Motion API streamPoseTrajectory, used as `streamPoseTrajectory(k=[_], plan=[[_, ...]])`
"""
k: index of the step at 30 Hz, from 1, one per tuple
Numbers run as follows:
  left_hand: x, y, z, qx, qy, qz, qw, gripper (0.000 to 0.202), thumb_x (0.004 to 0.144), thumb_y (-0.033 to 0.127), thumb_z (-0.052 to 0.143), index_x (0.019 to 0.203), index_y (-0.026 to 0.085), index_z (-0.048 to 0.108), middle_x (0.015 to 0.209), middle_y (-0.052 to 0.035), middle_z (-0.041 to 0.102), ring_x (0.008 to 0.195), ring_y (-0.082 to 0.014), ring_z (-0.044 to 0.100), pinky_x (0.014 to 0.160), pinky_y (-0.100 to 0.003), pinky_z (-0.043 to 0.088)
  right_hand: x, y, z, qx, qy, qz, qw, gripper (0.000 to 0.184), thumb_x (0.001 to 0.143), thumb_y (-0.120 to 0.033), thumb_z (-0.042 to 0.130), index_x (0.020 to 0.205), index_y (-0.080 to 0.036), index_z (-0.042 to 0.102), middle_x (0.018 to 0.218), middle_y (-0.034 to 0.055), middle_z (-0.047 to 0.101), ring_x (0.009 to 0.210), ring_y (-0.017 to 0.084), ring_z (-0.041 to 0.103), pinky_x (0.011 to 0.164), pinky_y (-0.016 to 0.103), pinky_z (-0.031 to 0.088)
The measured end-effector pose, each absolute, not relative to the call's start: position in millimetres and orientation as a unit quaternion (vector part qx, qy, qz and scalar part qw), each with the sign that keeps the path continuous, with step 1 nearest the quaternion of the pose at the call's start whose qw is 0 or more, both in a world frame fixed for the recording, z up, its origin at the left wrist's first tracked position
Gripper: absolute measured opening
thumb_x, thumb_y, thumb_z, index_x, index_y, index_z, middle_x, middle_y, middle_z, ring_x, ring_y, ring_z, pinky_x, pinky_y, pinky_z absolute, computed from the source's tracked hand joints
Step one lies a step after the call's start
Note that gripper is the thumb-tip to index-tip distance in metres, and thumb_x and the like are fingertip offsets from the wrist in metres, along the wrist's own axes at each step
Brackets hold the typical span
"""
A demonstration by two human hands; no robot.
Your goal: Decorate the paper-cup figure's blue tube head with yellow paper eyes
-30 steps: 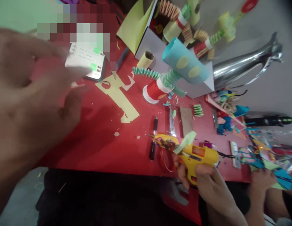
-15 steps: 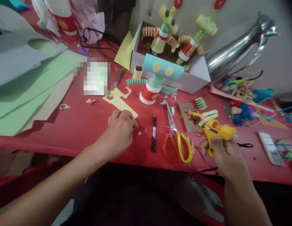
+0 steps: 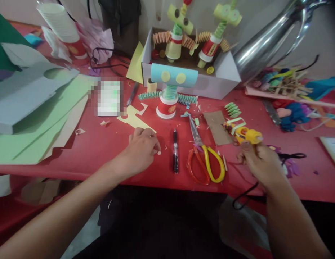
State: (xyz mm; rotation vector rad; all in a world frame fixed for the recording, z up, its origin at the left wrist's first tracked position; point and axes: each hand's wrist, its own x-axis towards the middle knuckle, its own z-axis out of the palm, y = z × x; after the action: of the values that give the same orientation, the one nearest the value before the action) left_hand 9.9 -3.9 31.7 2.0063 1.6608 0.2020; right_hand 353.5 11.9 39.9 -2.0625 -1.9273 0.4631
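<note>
My left hand [image 3: 142, 149] rests low over the red table with its fingers curled and pressed together. A small pale paper circle [image 3: 159, 153] shows at its fingertips. My right hand [image 3: 258, 158] is wrapped round the handle of a yellow hot glue gun [image 3: 245, 135], whose nozzle points left over a piece of brown cardboard [image 3: 217, 127]. Between the hands lie a black pen [image 3: 175, 153] and scissors [image 3: 206, 158] with one red and one yellow handle. Behind them stands a paper-cup robot [image 3: 166, 108] with a blue tube head, yellow round eyes and folded green arms.
Two more cup figures stand in a white box [image 3: 191, 84] at the back. A metal jug [image 3: 264, 43] leans behind, right. Paper sheets [image 3: 45, 126] cover the left side. Yellow paper scraps [image 3: 137, 120], a folded green strip [image 3: 232, 109] and craft bits [image 3: 281, 86] lie about.
My left fingertips have come down to the small paper circle. My right hand still grips the glue gun. The camera view has shifted slightly.
</note>
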Motion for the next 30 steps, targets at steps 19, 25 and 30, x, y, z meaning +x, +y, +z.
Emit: streamPoseTrajectory(k=[19, 25, 30], plan=[[7, -3, 32, 0.74, 0.61, 0.073, 0.273, 0.02, 0.084, 0.021, 0.053, 0.077, 0.021, 0.072, 0.114, -0.0084, 0.059, 0.115, -0.0315, 0.044, 0.092, -0.052, 0.043, 352, 25, 15, -0.671, -0.729, 0.018, 0.134, 0.058, 0.095, -0.068, 0.03, 0.095, -0.018, 0.06, 0.092, 0.0171, 0.068, 0.083, 0.034, 0.064, 0.066, 0.037, 0.042], [-4, -4, 40, 0.657, 0.647, 0.222, 0.316, 0.014, 0.08, 0.031, 0.063, 0.074, 0.023, 0.073, 0.107, -0.0057, 0.062, 0.106, -0.0259, 0.052, 0.095, -0.048, 0.045, 347, 24, 7, -0.661, -0.746, -0.017, 0.076, 0.049, 0.097, -0.056, 0.039, 0.114, -0.014, 0.059, 0.103, 0.0188, 0.064, 0.084, 0.033, 0.064, 0.062, 0.037, 0.044], [-20, 2, 58, 0.52, 0.655, 0.419, 0.353, 0.021, 0.082, 0.042, 0.065, 0.078, 0.022, 0.07, 0.108, -0.0055, 0.062, 0.096, -0.0208, 0.061, 0.083, -0.038, 0.052, 349, 26, -15, -0.64, -0.761, -0.033, 0.1, 0.045, 0.095, -0.048, 0.042, 0.121, -0.014, 0.057, 0.106, 0.0188, 0.062, 0.076, 0.032, 0.064, 0.061, 0.041, 0.049]])
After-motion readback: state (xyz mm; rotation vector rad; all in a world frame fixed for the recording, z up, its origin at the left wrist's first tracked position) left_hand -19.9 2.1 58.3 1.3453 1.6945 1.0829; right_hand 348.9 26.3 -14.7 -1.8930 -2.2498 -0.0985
